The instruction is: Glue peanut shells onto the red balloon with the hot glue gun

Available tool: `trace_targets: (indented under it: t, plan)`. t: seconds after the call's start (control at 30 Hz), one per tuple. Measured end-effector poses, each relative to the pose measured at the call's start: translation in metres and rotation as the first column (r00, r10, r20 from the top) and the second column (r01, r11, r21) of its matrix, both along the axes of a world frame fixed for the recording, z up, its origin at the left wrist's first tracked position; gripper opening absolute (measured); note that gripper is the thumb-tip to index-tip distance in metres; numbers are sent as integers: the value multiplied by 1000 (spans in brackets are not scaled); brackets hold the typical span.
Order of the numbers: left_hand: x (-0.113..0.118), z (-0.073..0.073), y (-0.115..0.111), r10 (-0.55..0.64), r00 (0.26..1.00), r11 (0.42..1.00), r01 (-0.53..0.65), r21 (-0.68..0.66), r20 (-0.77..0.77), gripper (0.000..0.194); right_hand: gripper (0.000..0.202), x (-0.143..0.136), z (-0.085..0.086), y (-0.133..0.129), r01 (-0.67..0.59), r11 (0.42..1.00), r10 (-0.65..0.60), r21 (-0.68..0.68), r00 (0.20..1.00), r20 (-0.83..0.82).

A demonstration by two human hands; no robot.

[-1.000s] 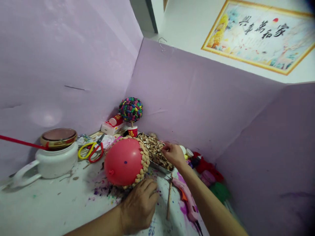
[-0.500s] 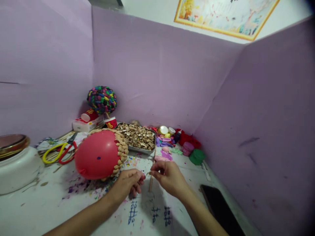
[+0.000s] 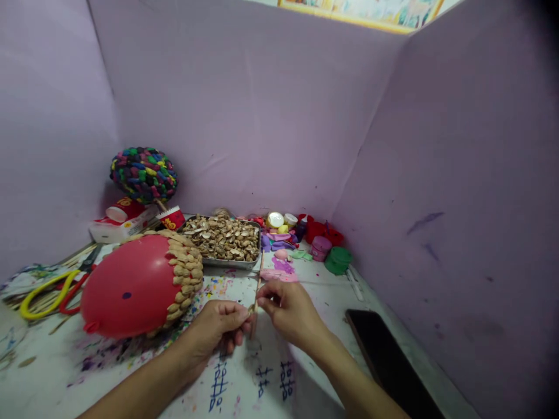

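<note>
My left hand (image 3: 222, 326) is closed, with a small peanut shell (image 3: 251, 310) pinched at its thumb and fingertips. My right hand (image 3: 288, 308) faces it, thumb and fingers pressed together close to the shell; whatever they grip is too small to make out. A thin wooden stick (image 3: 262, 265) runs behind my right fingertips, partly hidden by them. To the left of my hands lies a red balloon (image 3: 131, 279), its right end covered in rows of peanut shells (image 3: 186, 276). Beyond my hands, a metal tray (image 3: 231, 263) is heaped with shells (image 3: 222, 237).
Yellow-and-red scissors (image 3: 50, 297) lie far left. A multicoloured ball (image 3: 144, 174) on a stick stands at the back left. Clay tubs, including a green one (image 3: 338, 261), sit at the back right. A black phone (image 3: 388, 361) lies right of my right arm.
My two hands have come together, and the shell that was at my right fingertips is now at my left fingertips. The view has tilted down and shifted right.
</note>
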State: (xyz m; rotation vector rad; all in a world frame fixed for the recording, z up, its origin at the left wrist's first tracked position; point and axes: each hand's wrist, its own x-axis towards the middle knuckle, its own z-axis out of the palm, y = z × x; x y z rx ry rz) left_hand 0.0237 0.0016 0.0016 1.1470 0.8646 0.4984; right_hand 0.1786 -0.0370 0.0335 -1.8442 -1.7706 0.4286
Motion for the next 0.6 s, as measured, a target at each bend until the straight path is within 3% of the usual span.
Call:
trace_targets:
  t: [0.2,0.3,0.37,0.43,0.5,0.6]
  plan:
    - [2,-4,0,-2,999,999,3,-37,50,35,43,42,14,0,309,948,-287,-79,934,214]
    - [8,-8,-3,-3,999,972,15,234,-51,29,42,59,15,-5,397,902,-326,-172,885,333]
    - [11,-9,-7,16,991,864,54,501,-134,22,42,61,10,-9,405,887,-312,-224,880,358]
    - [11,-9,-12,52,975,711,115,693,-214,18,42,58,3,-9,390,889,-301,-240,892,337]
    - [11,-9,-17,87,945,585,208,784,-315,18,40,51,-6,-7,376,897,-306,-233,908,287]
    - [12,-7,-22,92,895,473,346,810,-436,20,32,46,-21,1,372,902,-338,-219,924,178]
